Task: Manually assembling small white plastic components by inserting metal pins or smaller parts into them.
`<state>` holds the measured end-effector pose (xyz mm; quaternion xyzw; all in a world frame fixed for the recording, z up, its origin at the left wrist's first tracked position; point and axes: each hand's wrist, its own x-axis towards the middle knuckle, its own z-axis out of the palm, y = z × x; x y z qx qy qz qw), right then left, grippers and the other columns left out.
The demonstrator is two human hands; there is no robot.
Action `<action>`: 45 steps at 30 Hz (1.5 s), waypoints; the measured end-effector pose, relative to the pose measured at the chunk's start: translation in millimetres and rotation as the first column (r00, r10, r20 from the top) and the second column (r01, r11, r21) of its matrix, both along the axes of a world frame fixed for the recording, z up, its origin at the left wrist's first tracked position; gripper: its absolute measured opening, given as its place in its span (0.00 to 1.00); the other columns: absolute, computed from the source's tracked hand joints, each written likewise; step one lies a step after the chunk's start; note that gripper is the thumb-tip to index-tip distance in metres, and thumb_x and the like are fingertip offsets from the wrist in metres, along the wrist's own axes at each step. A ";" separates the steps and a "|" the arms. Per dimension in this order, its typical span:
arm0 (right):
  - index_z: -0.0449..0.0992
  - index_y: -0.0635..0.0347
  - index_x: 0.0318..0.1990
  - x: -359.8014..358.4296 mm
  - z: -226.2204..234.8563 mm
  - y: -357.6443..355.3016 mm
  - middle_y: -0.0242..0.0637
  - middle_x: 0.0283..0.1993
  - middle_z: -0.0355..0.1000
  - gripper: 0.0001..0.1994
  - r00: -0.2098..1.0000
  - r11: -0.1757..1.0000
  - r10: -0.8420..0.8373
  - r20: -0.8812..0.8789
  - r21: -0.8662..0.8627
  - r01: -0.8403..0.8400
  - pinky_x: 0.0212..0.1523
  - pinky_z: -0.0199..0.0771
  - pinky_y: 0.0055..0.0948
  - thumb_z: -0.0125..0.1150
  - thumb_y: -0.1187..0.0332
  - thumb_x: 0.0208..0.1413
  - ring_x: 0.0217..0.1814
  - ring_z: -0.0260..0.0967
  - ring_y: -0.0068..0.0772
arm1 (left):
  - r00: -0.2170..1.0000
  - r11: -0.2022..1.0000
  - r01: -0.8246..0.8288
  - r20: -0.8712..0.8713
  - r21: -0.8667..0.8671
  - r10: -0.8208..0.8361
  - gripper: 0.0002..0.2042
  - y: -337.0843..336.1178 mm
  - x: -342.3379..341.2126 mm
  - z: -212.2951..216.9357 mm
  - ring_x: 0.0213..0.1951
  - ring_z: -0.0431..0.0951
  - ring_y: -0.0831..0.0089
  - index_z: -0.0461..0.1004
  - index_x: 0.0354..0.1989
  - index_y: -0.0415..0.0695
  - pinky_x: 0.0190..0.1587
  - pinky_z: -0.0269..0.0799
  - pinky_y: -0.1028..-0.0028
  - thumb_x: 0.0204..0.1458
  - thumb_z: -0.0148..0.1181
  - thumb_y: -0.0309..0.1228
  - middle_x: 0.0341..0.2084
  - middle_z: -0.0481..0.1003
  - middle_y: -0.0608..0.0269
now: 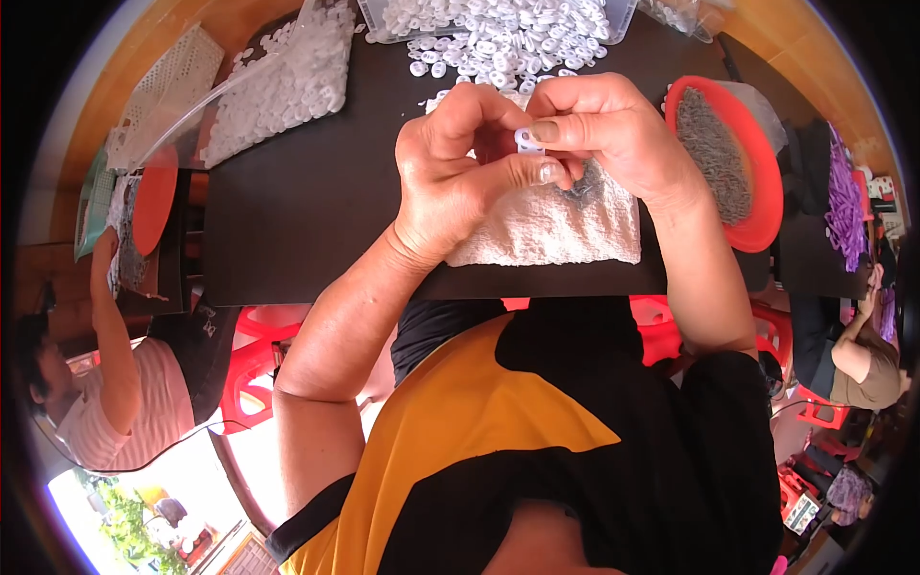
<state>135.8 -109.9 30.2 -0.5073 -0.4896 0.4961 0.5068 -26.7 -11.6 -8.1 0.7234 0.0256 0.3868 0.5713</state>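
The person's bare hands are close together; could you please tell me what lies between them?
In the head view, a small white rounded piece with dark marks lies between the left hand and the right hand.

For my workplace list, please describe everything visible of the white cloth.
The white cloth looks towel-like, with a rough surface and shallow wrinkles. It lies spread on the dark table, its near edge nearly straight. Grey pieces appear to rest on it; the left hand and right hand partly hide it.
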 end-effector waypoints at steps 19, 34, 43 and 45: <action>0.77 0.64 0.31 -3.6 -7.6 4.0 0.30 0.21 0.70 0.10 0.990 0.999 0.034 -0.136 -0.024 -0.038 0.22 0.64 0.16 0.59 0.66 0.58 0.20 0.67 0.18 | 0.993 0.990 0.058 0.095 0.129 -0.070 0.12 4.5 -0.3 5.2 0.29 0.83 0.67 0.66 0.30 0.34 0.31 0.81 0.74 0.45 0.66 0.13 0.23 0.76 0.57; 0.75 0.63 0.31 -23.0 -17.3 11.5 0.24 0.23 0.67 0.06 0.907 0.900 -0.420 -0.041 0.114 0.421 0.25 0.60 0.15 0.61 0.71 0.58 0.25 0.60 0.11 | 0.979 0.857 -0.140 -0.197 -0.496 0.046 0.06 7.3 7.8 4.0 0.22 0.72 0.78 0.74 0.35 0.35 0.24 0.67 0.79 0.57 0.57 0.26 0.24 0.77 0.59; 0.76 0.65 0.34 -18.4 -18.7 15.1 0.26 0.27 0.71 0.02 0.911 0.898 -0.411 0.048 0.196 0.394 0.28 0.63 0.14 0.60 0.75 0.57 0.28 0.63 0.12 | 0.964 0.909 -0.171 -0.255 -0.380 0.075 0.06 4.9 8.5 4.1 0.22 0.70 0.83 0.75 0.35 0.36 0.24 0.66 0.83 0.57 0.55 0.26 0.23 0.75 0.65; 0.76 0.65 0.34 -22.4 -18.6 15.9 0.27 0.27 0.72 0.03 0.909 0.899 -0.416 0.014 0.159 0.409 0.28 0.63 0.14 0.60 0.75 0.57 0.28 0.63 0.12 | 0.966 0.910 -0.162 -0.251 -0.381 0.067 0.06 5.6 7.8 1.6 0.22 0.69 0.83 0.75 0.35 0.36 0.25 0.66 0.83 0.57 0.55 0.26 0.23 0.75 0.65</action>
